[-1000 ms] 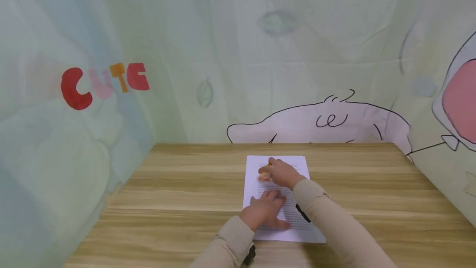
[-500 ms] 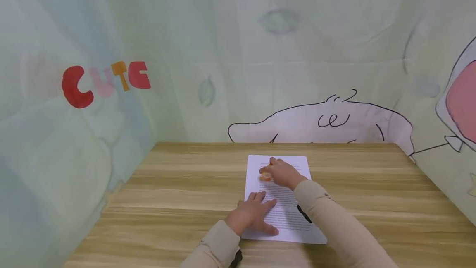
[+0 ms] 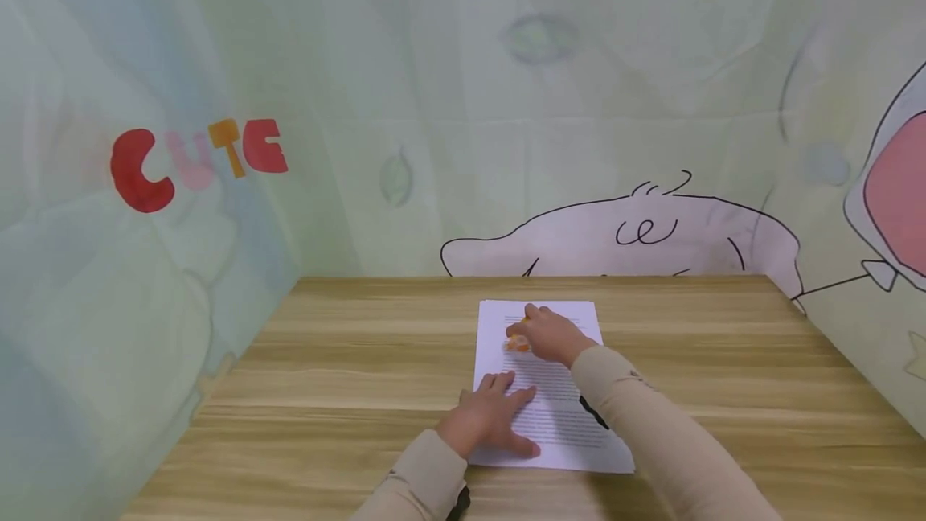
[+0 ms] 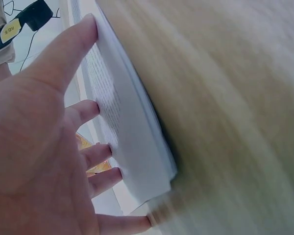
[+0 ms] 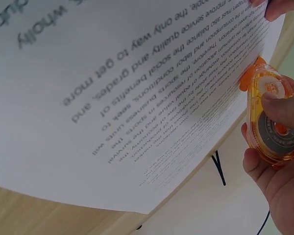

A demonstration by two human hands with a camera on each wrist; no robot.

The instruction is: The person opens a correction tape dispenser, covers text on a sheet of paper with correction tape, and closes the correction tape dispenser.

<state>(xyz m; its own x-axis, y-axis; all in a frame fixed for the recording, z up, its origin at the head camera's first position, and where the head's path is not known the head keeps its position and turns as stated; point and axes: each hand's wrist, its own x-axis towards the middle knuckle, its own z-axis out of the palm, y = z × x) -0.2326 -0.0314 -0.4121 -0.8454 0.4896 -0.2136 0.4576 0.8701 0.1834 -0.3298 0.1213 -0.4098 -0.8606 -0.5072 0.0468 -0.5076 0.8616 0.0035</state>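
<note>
An orange translucent correction tape is gripped in my right hand, near the upper left of the printed text. In the right wrist view, the thumb lies on the side of the correction tape, whose orange tip meets the paper. My left hand rests spread over the lower left part of the paper. From the left wrist view, the fingers of the left hand are extended, most of them touching the paper stack; one fingertip reaches past the stack's edge.
The sheets lie on a wood-grain table. A pale printed curtain hangs behind and beside it, with coloured letters on the left and a cartoon outline at the back. Black bands show at both sleeve cuffs.
My left hand has slid left from over the text to the paper's left side, its fingers spreading. The right hand with the correction tape stays at almost the same spot.
</note>
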